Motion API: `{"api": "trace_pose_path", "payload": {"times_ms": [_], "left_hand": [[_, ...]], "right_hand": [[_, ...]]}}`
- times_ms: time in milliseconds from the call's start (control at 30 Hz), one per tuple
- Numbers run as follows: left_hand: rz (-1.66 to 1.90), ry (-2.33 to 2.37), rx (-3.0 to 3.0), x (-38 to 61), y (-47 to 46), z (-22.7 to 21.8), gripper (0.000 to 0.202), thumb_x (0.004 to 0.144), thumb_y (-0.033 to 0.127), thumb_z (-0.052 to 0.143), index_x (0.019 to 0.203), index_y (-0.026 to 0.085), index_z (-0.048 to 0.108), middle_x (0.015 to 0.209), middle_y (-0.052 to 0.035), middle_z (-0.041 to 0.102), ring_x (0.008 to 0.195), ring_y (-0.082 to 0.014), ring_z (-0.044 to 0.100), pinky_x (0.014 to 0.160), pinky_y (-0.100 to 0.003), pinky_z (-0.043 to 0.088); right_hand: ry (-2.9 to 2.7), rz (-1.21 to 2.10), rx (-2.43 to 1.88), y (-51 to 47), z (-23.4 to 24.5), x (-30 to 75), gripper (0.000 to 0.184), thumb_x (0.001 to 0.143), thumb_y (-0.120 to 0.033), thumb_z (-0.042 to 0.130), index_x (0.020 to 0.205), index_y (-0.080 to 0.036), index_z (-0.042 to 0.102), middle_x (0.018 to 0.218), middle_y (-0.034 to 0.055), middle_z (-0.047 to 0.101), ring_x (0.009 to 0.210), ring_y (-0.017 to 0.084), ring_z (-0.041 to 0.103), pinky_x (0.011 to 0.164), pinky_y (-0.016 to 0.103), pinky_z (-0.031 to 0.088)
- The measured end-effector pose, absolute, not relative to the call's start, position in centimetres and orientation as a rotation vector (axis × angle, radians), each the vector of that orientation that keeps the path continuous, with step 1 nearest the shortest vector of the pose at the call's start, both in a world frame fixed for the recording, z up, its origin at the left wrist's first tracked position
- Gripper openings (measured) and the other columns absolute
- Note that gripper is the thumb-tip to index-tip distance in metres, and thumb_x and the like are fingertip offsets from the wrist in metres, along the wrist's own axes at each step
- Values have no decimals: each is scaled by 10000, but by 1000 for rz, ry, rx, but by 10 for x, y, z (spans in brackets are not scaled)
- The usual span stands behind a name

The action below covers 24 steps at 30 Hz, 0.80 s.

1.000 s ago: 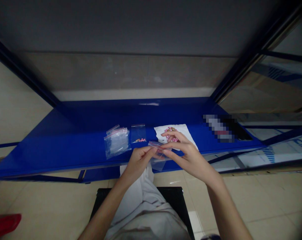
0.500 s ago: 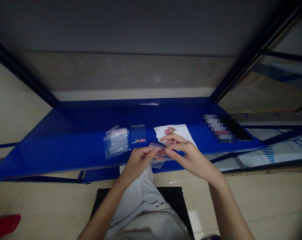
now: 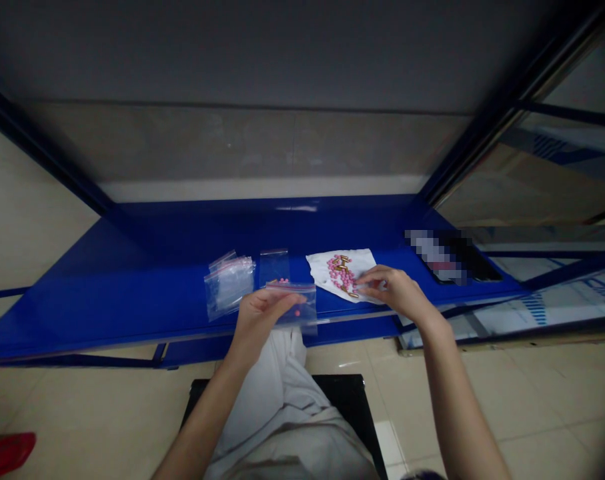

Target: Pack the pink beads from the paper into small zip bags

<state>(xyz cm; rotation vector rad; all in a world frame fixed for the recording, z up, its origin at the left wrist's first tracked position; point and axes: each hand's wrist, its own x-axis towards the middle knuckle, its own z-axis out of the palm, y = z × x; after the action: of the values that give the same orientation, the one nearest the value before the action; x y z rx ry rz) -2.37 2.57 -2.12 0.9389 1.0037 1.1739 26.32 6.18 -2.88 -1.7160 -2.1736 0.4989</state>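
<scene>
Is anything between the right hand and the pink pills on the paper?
Nothing visible: the right hand is at the white paper, beside the pink pills; the zip bag in the left hand sits further left.

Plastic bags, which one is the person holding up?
The clear zip bag pinched in the left hand. The others, a bag and one nearer the paper, lie on the blue shelf.

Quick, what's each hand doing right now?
Left hand: closed, holding a clear zip bag.
Right hand: at the white paper; can't tell if holding anything.
</scene>
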Motion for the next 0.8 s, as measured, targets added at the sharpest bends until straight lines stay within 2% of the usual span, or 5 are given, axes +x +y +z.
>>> {"api": "trace_pose_path", "payload": {"times_ms": [333, 500, 633, 700, 800], "left_hand": [[1364, 1104, 758, -28, 34, -27, 225, 684, 338, 734, 779, 138, 696, 716, -44, 739, 697, -166, 698, 671, -252, 521], [1386, 1076, 665, -27, 33, -25, 217, 622, 305, 773, 723, 137, 680, 679, -29, 725, 677, -152, 685, 547, -200, 497], [1387, 1174, 670, -30, 31, -25, 231, 615, 332, 762, 718, 147, 669, 670, -27, 725, 548, -127, 634, 354, -165, 374], [1371, 1207, 740, -30, 31, -24, 229, 648, 352, 734, 727, 142, 691, 728, -47, 738, 604, -138, 650, 386, -170, 406], [1356, 1186, 856, -29, 30, -20, 207, 669, 343, 721, 710, 139, 713, 776, -65, 744, 756, -171, 671, 544, -200, 498]], "right_hand": [[-2153, 577, -1723, 69, -36, 262, 132, 759, -354, 656, 844, -288, 733, 964, 14, 692, 777, 176, 643, 676, 276, 493], [-2150, 601, -1672, 70, -37, 265, 155, 785, -370, 622, 852, -284, 733, 969, 18, 700, 859, 190, 649, 744, 288, 499], [-2153, 587, -1669, 69, -38, 268, 151, 777, -355, 627, 853, -278, 732, 961, 25, 701, 818, 186, 648, 736, 290, 502], [-2155, 572, -1673, 69, -38, 268, 138, 760, -335, 642, 843, -275, 734, 950, 26, 701, 782, 176, 644, 714, 280, 500], [-2153, 571, -1693, 69, -38, 265, 127, 743, -318, 650, 829, -271, 732, 924, 21, 696, 729, 159, 630, 661, 262, 491]]}}
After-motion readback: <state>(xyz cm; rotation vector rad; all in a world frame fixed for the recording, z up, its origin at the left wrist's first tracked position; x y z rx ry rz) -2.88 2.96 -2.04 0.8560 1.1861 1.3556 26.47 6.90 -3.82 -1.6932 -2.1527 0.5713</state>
